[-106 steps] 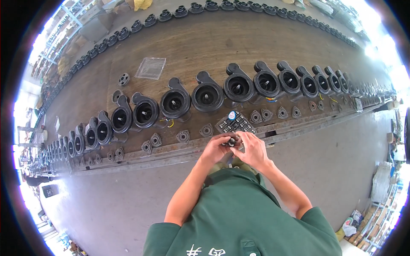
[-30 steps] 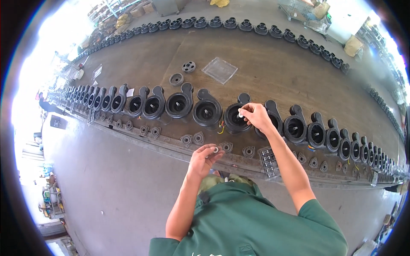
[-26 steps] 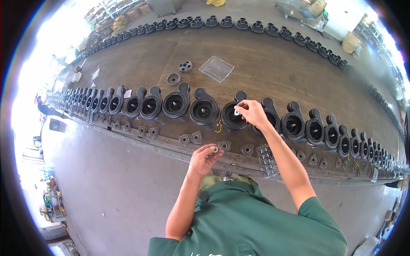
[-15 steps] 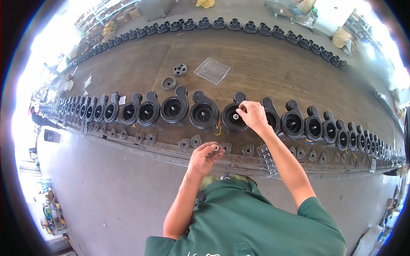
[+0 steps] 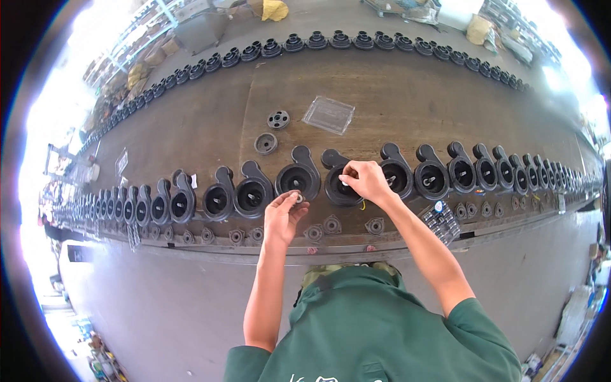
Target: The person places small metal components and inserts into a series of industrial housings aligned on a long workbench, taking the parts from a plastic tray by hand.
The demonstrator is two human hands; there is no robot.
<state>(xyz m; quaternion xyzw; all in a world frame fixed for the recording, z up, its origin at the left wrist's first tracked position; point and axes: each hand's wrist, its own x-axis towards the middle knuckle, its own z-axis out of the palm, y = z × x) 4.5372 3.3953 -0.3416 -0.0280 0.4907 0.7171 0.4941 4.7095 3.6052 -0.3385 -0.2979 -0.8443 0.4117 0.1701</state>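
My left hand is raised in front of the row, its thumb and fingertips closed on a small metal ring. Just beyond it stands a round black housing with a side spout and a thin shaft inside. At the neighbouring housing to the right, my right hand reaches over the bowl with fingertips pinched. A small bright piece shows at those fingertips; whether it is a loose part or the shaft's end I cannot tell. Another housing with its shaft lies right beside the right hand.
Flat flanged plates lie along the bench's front edge. A clear tray of small metal parts sits by my right forearm. Beyond the row are two round discs and an empty clear tray. More housings line the far edge.
My right hand has moved one housing to the left along the row. My left hand has risen closer to the housings, still with the metal ring. The whole view has shifted.
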